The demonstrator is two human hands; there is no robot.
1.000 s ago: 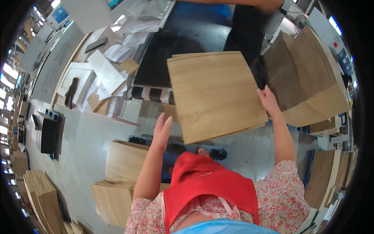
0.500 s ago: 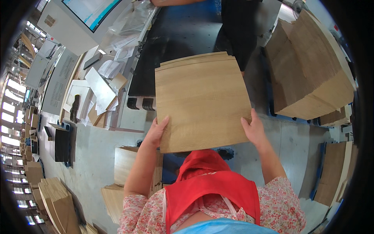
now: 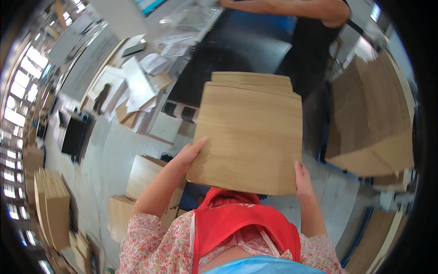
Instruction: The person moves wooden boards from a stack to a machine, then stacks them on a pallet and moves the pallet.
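Between my two hands is a stack of light brown wood-grain panels, held in front of my red apron. At the far end the lower panels stick out past the top one, slightly fanned. My left hand is closed on the left edge, thumb on top and the other fingers hidden below. My right hand grips the right edge near its close corner, fingers partly hidden. The far end of the stack overlaps the view of a dark-topped table.
A co-worker's arm reaches over the dark table. Papers and a white board lie on a side table at left. A tall stack of brown panels stands at right; more panel stacks stand at left and beside my left arm.
The view has turned, and the panel stack now appears further right and lower. Its far edges show more fanned apart. More of the co-worker's arm and body is in view.
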